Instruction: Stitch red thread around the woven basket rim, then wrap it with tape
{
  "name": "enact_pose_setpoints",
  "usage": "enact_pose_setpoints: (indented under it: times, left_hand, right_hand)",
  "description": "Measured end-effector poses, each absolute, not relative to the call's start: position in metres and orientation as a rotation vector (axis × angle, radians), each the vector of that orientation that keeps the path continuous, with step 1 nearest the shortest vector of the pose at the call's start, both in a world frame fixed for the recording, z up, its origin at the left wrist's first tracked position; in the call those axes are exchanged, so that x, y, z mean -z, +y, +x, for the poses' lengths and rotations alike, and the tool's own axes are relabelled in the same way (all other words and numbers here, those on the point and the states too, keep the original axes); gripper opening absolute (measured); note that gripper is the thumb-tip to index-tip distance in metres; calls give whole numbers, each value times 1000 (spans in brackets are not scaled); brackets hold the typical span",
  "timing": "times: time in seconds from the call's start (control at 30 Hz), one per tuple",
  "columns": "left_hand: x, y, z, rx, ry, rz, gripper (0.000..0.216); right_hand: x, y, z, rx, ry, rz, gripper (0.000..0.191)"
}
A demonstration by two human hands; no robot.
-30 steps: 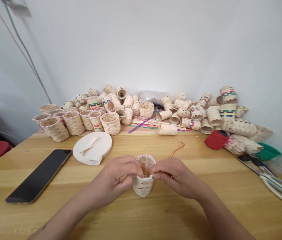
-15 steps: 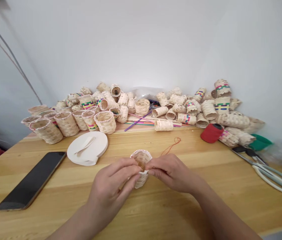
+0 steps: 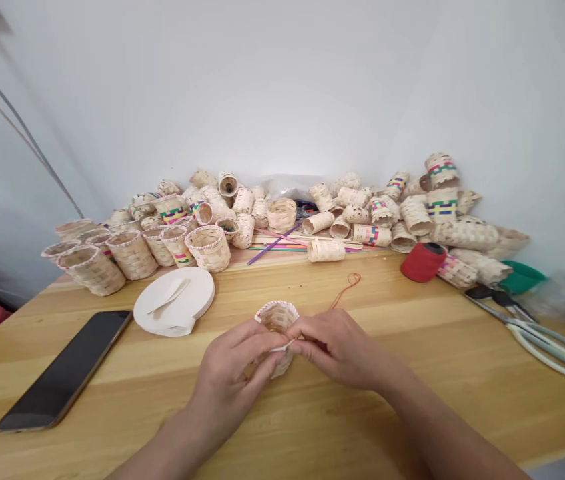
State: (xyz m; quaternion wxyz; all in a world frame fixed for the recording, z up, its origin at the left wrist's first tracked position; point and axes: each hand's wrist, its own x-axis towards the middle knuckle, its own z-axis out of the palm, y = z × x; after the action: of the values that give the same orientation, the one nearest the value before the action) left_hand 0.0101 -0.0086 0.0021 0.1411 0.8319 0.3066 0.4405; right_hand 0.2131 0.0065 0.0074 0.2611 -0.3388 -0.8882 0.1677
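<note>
A small woven basket (image 3: 276, 315) with a pale stitched rim stands on the wooden table (image 3: 412, 373) between my hands. My left hand (image 3: 232, 377) wraps round its left side, fingers closed on it. My right hand (image 3: 335, 347) pinches at the near rim, fingertips pressed together against the left fingertips. A thin red thread (image 3: 345, 291) trails from the basket toward the back. What the right fingertips hold is too small to make out.
A heap of woven baskets (image 3: 282, 215) lines the wall, with coloured strips (image 3: 282, 243) before it. A roll of white tape (image 3: 175, 300) and a dark phone (image 3: 65, 370) lie to the left. A red thread spool (image 3: 422, 261) and scissors (image 3: 537, 327) sit at right.
My hands have drawn closer over the basket, which is tipped and covered more than before. The view has shifted slightly, moving everything a little up and left.
</note>
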Motion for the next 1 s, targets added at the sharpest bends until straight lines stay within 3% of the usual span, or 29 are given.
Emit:
enact_pose_setpoints:
  times: [0.1,0.23,0.47,0.63,0.83,0.9,1.0]
  left_hand:
    - [-3,-9,9,-1232,928,2354,16]
    - [-3,-9,9,-1229,1003,2261,13]
    - [-3,0,5,-1322,1161,2183,10]
    - [-3,2,0,-1430,1191,2316,9]
    - [-3,-2,3,-1549,1066,2570,8]
    - [0,-3,4,-1548,1051,2635,10]
    - [4,-3,3,-1532,1073,2747,11]
  right_hand:
    - [-6,7,214,-516,-2302,-901,15]
    - [-9,7,217,-576,-2083,-907,28]
    - [-4,5,206,-395,-2086,-918,16]
    - [4,9,201,-431,-1958,-1020,10]
    - [10,13,197,-543,-1905,-1065,19]
    - [12,11,195,-505,-1902,-1027,11]
    - [14,6,191,-314,-1966,-904,15]
